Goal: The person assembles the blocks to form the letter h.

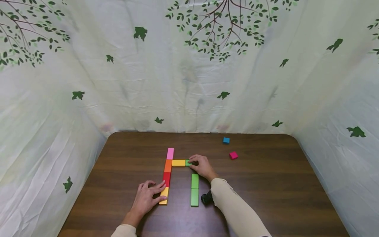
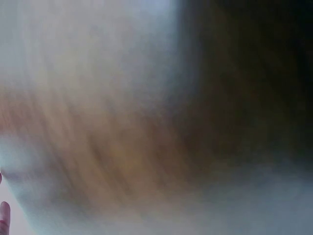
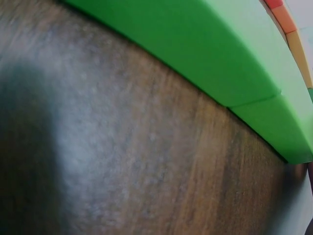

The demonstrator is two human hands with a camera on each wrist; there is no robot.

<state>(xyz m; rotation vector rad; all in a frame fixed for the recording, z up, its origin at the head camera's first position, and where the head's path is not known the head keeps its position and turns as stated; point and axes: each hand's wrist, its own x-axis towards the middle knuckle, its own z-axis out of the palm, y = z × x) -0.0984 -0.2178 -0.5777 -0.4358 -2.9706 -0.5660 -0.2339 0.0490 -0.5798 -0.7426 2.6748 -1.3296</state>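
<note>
A column of rectangular blocks lies on the table: a pink block, an orange block, a red block and a yellow block. From the orange one, a yellow-orange block reaches right to a small green block. My right hand pinches that green block between thumb and fingers, partly covering it. With fingers spread, my left hand rests its fingertips on the red block and the lower yellow block. Blur fills most of the left wrist view.
Below my right hand, two light green blocks lie end to end; the right wrist view shows them up close. Farther back on the brown table are a blue block and a crimson block. A leaf-patterned curtain hangs behind.
</note>
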